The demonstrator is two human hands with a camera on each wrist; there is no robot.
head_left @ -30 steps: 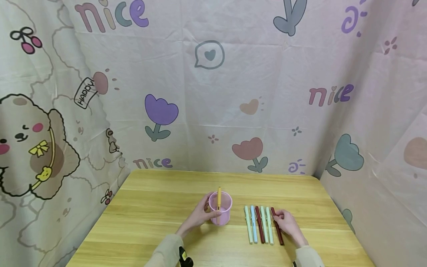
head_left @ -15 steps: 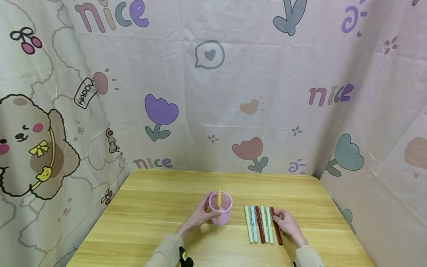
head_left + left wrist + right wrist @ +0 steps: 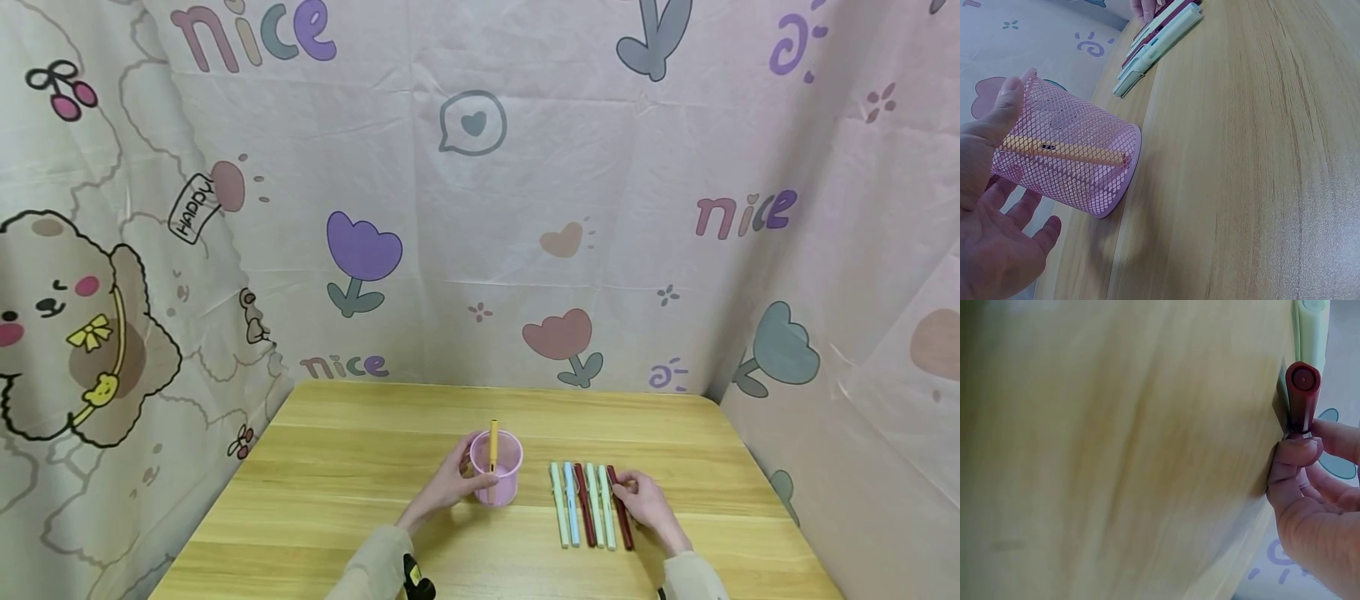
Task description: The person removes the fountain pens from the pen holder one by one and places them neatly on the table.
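Observation:
A pink mesh pen cup (image 3: 507, 492) stands on the table with a yellow pen (image 3: 493, 437) leaning in it. My left hand (image 3: 450, 482) holds the cup from its left side, thumb at the rim in the left wrist view, lower fingers spread below. At the right end of a row of pens, my right hand (image 3: 647, 502) pinches a dark red pen (image 3: 1302, 400) between thumb and finger. Beside it lie two light green pens (image 3: 607, 521), another dark red pen (image 3: 586, 512), a light blue pen (image 3: 572, 508) and a further light green pen (image 3: 559, 512).
The wooden table (image 3: 360, 433) carries the cup and pens. A printed cloth (image 3: 480, 217) hangs behind it and along both sides. A dark device (image 3: 417, 579) sits on the left wrist by the sleeve.
The dark red pen under my right hand has shifted slightly left, closer to the row. My left hand and the cup have stayed in place.

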